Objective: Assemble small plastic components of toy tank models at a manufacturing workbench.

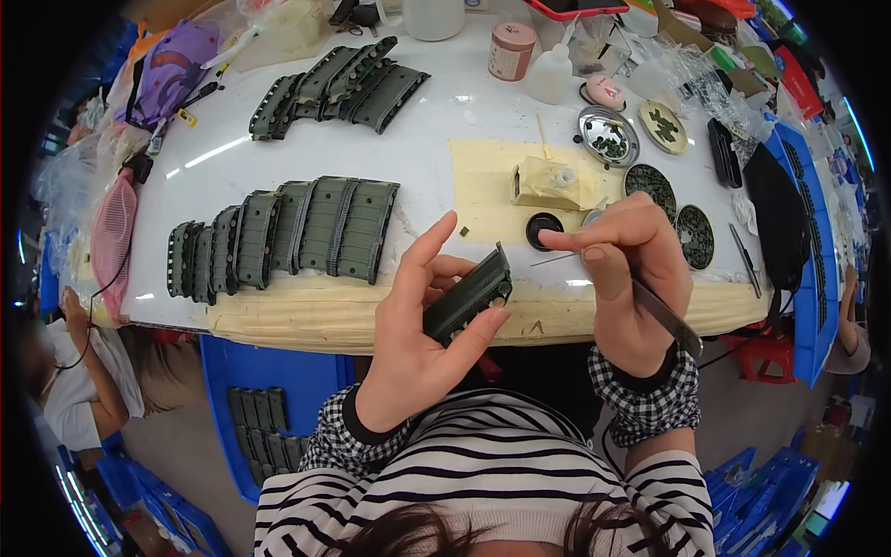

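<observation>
Over the desk's (432, 167) near edge, the left hand (422, 330) grasps a dark-green ribbed part (469, 295) tilted, likely exposing its rim; the right hand (636, 288) clasps tweezers (666, 317), points aimed leftward, presumably for fine access.

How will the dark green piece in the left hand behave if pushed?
Probably stiff: the dark green piece looks unbent in the left hand. Its ridged edge likely resists slipping, but being long and narrow, it may pivot.

The white table (325, 160) is edged with yellowish padding (278, 313); curved green parts (362, 223), a pink tin (511, 53) and a silver dish (599, 119) are set on it.
</observation>
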Available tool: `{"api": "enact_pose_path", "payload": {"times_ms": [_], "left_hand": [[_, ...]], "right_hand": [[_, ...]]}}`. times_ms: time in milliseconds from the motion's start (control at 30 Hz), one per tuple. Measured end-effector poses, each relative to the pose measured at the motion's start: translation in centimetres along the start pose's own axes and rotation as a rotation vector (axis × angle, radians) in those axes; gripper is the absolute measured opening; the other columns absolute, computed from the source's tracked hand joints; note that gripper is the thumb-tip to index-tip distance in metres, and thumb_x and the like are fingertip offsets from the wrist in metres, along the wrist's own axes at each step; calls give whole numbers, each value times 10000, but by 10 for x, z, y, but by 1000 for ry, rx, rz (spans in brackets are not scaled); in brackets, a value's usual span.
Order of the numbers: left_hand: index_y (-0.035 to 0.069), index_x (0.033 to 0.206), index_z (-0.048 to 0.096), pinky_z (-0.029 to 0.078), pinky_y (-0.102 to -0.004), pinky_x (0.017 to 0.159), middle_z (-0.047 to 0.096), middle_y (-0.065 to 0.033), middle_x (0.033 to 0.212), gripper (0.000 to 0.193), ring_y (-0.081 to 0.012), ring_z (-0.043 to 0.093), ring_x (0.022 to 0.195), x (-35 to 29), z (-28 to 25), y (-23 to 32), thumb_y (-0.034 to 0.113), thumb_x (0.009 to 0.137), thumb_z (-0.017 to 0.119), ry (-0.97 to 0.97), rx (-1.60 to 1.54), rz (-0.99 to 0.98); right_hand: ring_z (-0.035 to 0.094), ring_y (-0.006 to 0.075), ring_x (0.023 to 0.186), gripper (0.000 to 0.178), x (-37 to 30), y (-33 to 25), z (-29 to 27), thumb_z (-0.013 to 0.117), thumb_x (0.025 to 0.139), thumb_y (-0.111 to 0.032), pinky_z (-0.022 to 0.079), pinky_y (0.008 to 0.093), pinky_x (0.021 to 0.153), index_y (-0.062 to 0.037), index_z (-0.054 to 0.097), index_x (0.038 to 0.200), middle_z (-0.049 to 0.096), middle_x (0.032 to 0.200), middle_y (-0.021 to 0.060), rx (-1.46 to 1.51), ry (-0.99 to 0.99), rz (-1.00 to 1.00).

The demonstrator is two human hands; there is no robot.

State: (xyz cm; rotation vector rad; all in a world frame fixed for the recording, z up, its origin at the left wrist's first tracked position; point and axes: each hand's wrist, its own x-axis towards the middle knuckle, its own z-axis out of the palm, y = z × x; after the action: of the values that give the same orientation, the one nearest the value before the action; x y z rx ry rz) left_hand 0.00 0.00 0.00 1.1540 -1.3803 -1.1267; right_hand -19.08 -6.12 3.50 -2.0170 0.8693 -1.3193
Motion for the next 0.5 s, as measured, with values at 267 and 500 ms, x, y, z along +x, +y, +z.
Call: {"api": "enact_pose_path", "payload": {"times_ms": [267, 500], "left_hand": [[7, 1452, 262, 465, -251, 795, 577, -112, 1052, 757, -126, 572, 890, 0, 9, -6, 49, 826, 685, 2, -40, 44], [3, 1449, 264, 465, -247, 789, 585, -114, 1054, 759, -120, 574, 875, 0, 9, -5, 52, 824, 690, 3, -51, 38]], "right_hand": [[578, 103, 701, 50, -4, 4, 6, 608, 897, -2, 458, 208, 617, 37, 594, 925, 590, 838, 74, 248, -36, 110], [595, 113, 712, 31, -2, 4, 6, 609, 883, 19, 469, 210, 626, 36, 596, 905, 596, 818, 76, 191, -71, 82]]}}
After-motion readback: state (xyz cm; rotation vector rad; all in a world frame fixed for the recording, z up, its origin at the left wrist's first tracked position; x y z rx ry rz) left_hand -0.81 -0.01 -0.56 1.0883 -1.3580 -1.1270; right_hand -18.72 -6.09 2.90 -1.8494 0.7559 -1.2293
